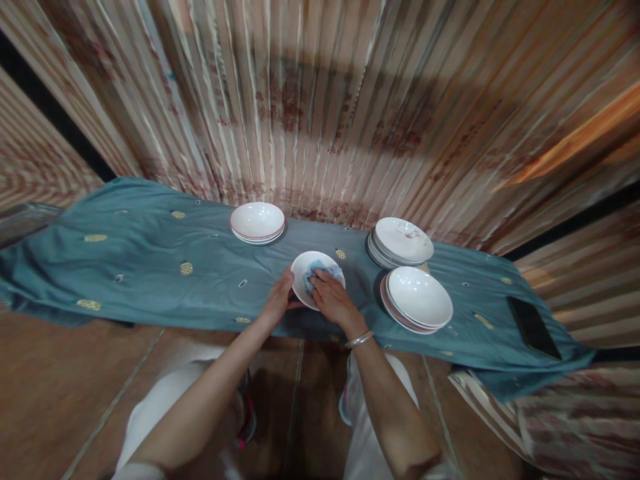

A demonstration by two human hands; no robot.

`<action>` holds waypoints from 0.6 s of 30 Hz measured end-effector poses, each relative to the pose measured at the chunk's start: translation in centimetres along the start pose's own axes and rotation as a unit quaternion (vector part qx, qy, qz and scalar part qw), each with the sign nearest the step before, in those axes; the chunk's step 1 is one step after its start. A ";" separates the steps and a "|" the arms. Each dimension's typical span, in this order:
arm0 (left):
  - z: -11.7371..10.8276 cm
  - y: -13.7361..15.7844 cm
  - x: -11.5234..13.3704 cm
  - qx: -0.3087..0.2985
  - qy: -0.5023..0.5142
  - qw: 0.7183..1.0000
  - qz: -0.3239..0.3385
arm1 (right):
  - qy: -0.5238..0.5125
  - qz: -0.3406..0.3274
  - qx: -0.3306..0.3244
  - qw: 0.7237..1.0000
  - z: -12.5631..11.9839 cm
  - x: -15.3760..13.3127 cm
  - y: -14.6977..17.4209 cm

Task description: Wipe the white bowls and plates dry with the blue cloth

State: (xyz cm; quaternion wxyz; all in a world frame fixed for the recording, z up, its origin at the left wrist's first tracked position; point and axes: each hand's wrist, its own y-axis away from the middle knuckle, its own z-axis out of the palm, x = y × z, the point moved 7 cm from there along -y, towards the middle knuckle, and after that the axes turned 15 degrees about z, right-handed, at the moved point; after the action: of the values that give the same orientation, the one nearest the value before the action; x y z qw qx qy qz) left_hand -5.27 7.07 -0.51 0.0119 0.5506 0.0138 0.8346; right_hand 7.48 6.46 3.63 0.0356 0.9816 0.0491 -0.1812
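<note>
A white bowl (301, 270) is tilted up over the front of the cloth-covered table, its inside facing me. My left hand (281, 295) grips the bowl by its left rim, thumb at the edge and fingers underneath. Inside the bowl, my right hand (331, 297) presses a light blue cloth (313, 268) against the surface, fingers closed over it. Part of the cloth is hidden under those fingers. To the right stands a stack of white bowls (420, 297), and behind it a stack of white plates (403, 240) with a floral print.
More stacked bowls with a red rim (257, 222) stand at the back left. A black phone (534, 327) lies near the right end. The teal tablecloth (150, 267) drapes over the front edge, and a pleated curtain (310, 120) hangs behind.
</note>
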 end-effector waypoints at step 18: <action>-0.2 -0.2 -0.7 0.007 -0.016 1.000 0.011 | -0.314 -0.063 -0.053 0.946 0.4 -1.4 -2.0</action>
State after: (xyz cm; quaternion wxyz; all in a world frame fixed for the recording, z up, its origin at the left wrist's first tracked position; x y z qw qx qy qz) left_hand -5.22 7.25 -1.25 -0.0005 0.5644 0.0131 0.8254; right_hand 5.84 8.29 3.64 0.0892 0.8665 0.1069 -0.4794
